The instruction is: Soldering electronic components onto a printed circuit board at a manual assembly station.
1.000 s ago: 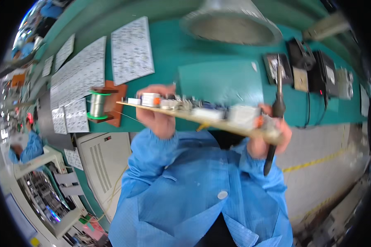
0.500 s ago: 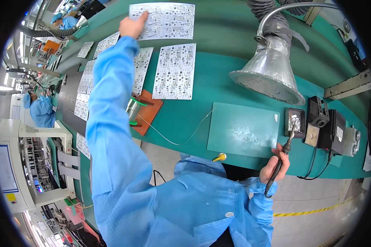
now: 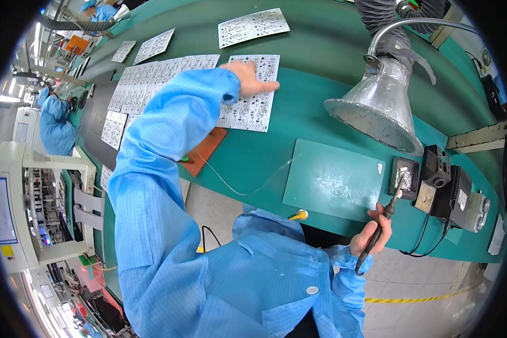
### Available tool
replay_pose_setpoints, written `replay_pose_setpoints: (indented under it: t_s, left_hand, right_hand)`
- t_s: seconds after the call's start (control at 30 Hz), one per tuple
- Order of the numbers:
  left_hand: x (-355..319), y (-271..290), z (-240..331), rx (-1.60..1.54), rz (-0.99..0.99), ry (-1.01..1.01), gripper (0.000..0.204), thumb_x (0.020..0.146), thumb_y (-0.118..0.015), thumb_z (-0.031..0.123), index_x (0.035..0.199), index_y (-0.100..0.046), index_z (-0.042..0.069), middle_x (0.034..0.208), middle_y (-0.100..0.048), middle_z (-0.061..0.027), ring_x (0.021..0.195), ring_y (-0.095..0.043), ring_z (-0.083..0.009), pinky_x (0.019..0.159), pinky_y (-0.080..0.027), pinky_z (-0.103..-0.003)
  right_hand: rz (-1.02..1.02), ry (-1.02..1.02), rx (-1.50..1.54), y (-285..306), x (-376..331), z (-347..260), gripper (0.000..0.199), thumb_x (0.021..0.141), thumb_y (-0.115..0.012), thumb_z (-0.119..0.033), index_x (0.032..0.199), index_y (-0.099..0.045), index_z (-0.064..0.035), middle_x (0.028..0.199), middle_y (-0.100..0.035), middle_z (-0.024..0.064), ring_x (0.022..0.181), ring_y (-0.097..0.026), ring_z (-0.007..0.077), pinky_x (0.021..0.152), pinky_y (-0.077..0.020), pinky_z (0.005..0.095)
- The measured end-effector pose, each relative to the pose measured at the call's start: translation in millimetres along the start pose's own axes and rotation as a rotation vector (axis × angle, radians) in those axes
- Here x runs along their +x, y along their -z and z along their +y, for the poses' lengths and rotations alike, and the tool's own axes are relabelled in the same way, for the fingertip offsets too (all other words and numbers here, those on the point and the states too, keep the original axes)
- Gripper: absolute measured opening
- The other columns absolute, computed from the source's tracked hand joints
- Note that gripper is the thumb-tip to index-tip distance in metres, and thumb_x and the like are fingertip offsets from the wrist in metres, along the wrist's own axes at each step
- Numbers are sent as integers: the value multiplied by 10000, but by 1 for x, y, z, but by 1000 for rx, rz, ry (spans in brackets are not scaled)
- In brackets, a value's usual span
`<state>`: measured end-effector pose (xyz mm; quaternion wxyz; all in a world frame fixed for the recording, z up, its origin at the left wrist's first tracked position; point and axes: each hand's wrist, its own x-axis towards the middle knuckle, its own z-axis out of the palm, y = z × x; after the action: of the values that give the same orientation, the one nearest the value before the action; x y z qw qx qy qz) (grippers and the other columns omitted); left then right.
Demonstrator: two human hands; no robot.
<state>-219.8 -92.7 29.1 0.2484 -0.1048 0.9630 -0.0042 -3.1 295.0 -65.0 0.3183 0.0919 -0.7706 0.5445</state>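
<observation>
L hand (image 3: pixel 249 78), in blue checked-weave cuff, over thin white rect. circuit panel w/ dark specks (image 3: pixel 256 115) on smooth green bench (image 3: pixel 315 121); thumb spread wide from fingers, can't tell if touching. R hand (image 3: pixel 370 236) pinches slim dark pen-shaped soldering iron (image 3: pixel 390 207) btwn thumb & fingers, metal tip over black sq. tray (image 3: pixel 414 172). Nearby: flat pale-green rect. mat (image 3: pixel 321 163), flared dull-metal hood (image 3: pixel 377 104).

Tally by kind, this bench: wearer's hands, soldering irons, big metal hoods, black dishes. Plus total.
Hands: 2 (left hand, right hand)
Soldering iron: 1
Hood: 1
Black dish: 1
Total: 5
</observation>
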Motion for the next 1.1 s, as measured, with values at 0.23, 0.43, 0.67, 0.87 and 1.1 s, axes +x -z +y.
replay_pose_setpoints:
  t_s: [0.23, 0.43, 0.67, 0.87, 1.1]
  left_hand:
    - [-29, -39, 15, -307, 235, 191, 1084, 579, -605, 743, 1452, -211, 236, 1498, -78, -208, 1279, -275, -501, 1025, -273, -583]
    - [-44, -34, 3, -778, 620, 163, 1075, 599, -696, 591, 1452, -211, 151, 1478, -142, -220, 1307, -300, -373, 1034, -280, -542]
    - [-190, -84, 72, -2423, 339, -947, 724, 839, -565, 517, 1376, -279, 123, 1296, -414, -100, 1254, -398, -323, 926, -442, -528]
    - [-205, -108, 89, -2812, -531, -704, 757, 868, -517, 514, 1427, -211, 105, 1222, -513, -191, 1145, -470, -472, 941, -399, -606]
    - [-219, -148, 93, -1953, 358, -508, 275, 872, -570, 75, 1127, -566, -26, 943, -640, -139, 708, -606, -128, 649, -505, -262]
  right_hand:
    - [47, -19, 56, 2, -2, -2, 234, 899, -491, -106, 1107, -480, 0, 1074, -584, 260, 814, -580, 229, 785, -470, 367]
    - [46, -26, 114, 1, -6, -5, 253, 875, -524, -65, 1118, -481, -9, 1104, -573, 260, 829, -579, 217, 817, -463, 366]
    - [-263, 306, 214, -30, 2, -77, 732, 683, -789, -221, 1259, -351, -114, 1255, -485, 230, 1158, -477, 349, 986, -368, 491]
    - [-317, -295, 814, 17, -20, -86, 683, 812, -531, -453, 1309, -415, 1, 1315, -448, 222, 1133, -497, 356, 972, -399, 523]
    - [481, 164, 51, -12, 21, -69, 283, 889, -530, -35, 1155, -438, -66, 1172, -522, 241, 1016, -563, 293, 892, -464, 411]
